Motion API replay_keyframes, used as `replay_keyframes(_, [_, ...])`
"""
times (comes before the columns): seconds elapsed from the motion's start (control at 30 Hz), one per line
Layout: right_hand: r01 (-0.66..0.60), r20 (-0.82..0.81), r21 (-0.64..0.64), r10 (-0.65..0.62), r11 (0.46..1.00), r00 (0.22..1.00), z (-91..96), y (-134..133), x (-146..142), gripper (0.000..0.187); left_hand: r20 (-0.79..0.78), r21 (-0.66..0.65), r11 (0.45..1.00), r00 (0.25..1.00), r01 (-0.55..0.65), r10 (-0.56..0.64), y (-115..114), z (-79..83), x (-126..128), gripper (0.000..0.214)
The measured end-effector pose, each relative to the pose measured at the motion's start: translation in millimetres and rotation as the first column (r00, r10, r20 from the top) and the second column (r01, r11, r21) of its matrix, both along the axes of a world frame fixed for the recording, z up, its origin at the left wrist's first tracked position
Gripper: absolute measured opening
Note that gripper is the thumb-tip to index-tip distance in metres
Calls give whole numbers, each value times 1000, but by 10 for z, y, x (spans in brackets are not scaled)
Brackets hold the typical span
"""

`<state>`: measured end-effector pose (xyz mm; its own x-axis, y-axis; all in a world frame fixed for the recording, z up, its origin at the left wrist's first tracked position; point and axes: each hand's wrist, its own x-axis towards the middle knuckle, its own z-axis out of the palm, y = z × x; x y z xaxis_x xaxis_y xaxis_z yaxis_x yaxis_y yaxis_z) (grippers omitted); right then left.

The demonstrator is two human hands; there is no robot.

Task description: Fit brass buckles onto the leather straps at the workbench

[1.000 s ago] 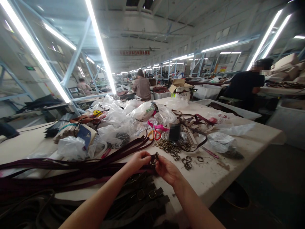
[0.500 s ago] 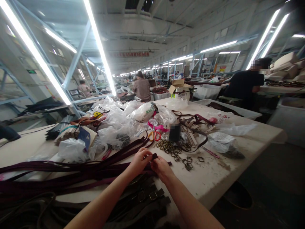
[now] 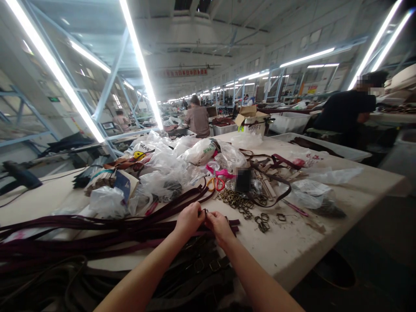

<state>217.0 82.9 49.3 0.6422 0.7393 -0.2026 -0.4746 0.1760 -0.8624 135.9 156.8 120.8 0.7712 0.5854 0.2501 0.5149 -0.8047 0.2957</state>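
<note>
Burgundy webbing strap [image 3: 232,222] runs across the white worktable [image 3: 292,247] beneath your left hand [image 3: 190,219] and right hand [image 3: 221,227] | both hands closed, pinching a small dark piece [image 3: 204,212], mostly hidden by your fingers | nearby: brass rings [image 3: 235,200], orange-handled scissors [image 3: 216,184], crumpled plastic bags [image 3: 159,182] | below: buckled dark straps [image 3: 208,264], cut off by your forearms

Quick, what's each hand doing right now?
Left hand: closed, pinching a small metal fitting, partly hidden.
Right hand: closed, on a dark maroon strap end.

Factory hall [image 3: 208,52] under bright fluorescent tubes [image 3: 141,65]
</note>
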Motion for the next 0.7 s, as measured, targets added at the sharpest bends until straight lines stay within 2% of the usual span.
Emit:
replay_keyframes(0.1, [29,127,-23,-26,999,992,-41,-63,11,28,-59,-113,991,995,78,-85,38,7,-10,17])
replay_keyframes(0.23, [-12,330,-46,26,999,944,-93,-140,24,26,-103,-291,945,977,150,-187,128,-3,-23,19])
replay_keyframes(0.33, [-37,271,-9,38,999,962,-83,-174,28,28,-59,-357,914,972,191,-226,143,-22,-28,22])
replay_keyframes(0.47, [-23,115,16,21,1000,993,-37,-203,68,36,25,-239,928,957,285,-288,37,-46,-12,34])
replay_keyframes(0.53, [10,203,-40,-2,999,979,-45,-215,126,33,14,-149,936,947,319,-321,-34,-72,14,26])
replay_keyframes(0.6, [115,366,-120,-64,986,928,-79,-233,214,29,-9,-75,950,952,303,-305,-79,-120,56,22])
replay_keyframes(0.7, [264,516,-189,-133,946,846,-147,-299,374,25,-65,-51,960,958,277,-280,-49,-234,135,22])
